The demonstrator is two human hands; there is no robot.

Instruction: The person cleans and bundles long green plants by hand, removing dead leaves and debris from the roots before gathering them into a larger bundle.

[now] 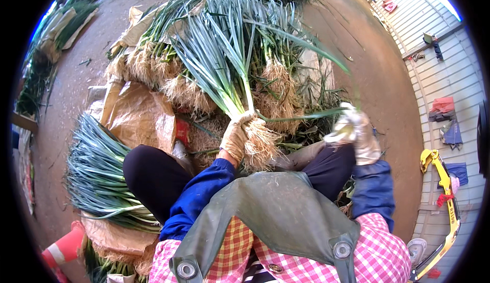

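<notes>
In front of my lap, my gloved left hand (236,136) is wrapped round the lower stems of a bunch of green onions (224,74). Its pale roots (259,143) hang out to the right of the glove, and the leaves fan away from me. My gloved right hand (354,135), smeared by motion, is off to the right above my knee. A long green onion leaf (303,116) stretches sideways from near the bunch to the right glove, which appears closed on its end. Beyond the left hand lies a large pile of rooted green onions (153,61).
A stack of green onions (99,168) lies by my left knee, next to a brown plastic sheet (140,112). An orange-and-white cone (66,245) is at the lower left. Loose leaves litter the ground ahead. To the right are a corrugated wall (439,79) and a yellow machine arm (449,206).
</notes>
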